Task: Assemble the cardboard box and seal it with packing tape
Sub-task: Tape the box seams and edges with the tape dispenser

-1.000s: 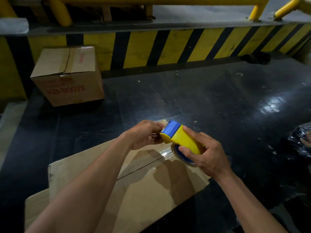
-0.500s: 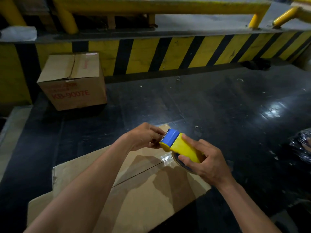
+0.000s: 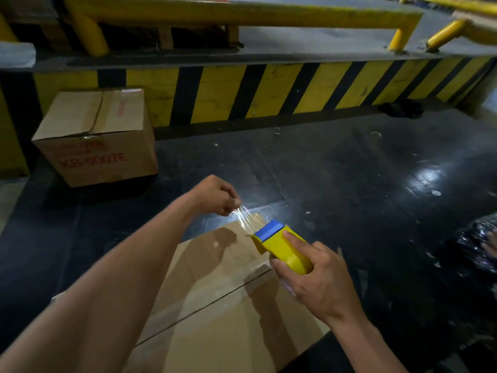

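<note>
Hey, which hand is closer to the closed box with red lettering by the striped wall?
Left. The left hand, pinching the tape end, is right of and below the lettered box; the right hand, holding the dispenser, lies farther right and lower.

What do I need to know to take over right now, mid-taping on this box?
Left hand: fingers pinch the free end of the clear tape, stretched taut from the dispenser.
Right hand: grips the yellow-and-blue tape dispenser over the box's far end.
Cardboard box: top flaps folded shut, seam running toward the dispenser.
Done: flaps closed.
Left: probably stick the tape end down at the far edge, run it along the seam and cut it.
</note>
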